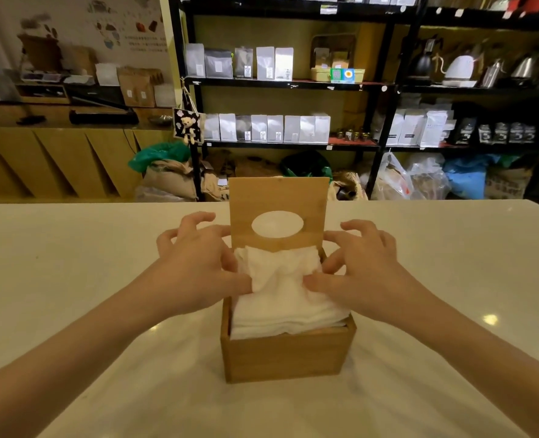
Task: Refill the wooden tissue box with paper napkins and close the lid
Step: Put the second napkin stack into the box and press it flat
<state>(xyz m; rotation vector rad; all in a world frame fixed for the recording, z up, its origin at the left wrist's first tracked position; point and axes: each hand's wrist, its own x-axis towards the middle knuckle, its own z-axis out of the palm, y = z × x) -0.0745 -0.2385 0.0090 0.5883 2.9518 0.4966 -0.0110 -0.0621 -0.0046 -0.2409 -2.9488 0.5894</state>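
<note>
A wooden tissue box (pixel 287 355) stands in the middle of the white table. Its lid (pixel 279 197), with an oval hole, is raised upright at the far side. A stack of white paper napkins (pixel 281 298) fills the box and rises above its rim. My left hand (pixel 198 260) presses on the stack's left side, thumb on the top napkin, fingers spread by the lid's left edge. My right hand (pixel 360 270) presses on the right side, thumb on the napkins, fingers spread beside the lid's right edge.
The white table (pixel 72 279) spreads wide on both sides of the box. Beyond its far edge stand black shelves (pixel 385 86) with bags and kettles, sacks on the floor, and a wooden counter (pixel 56 159) at the left.
</note>
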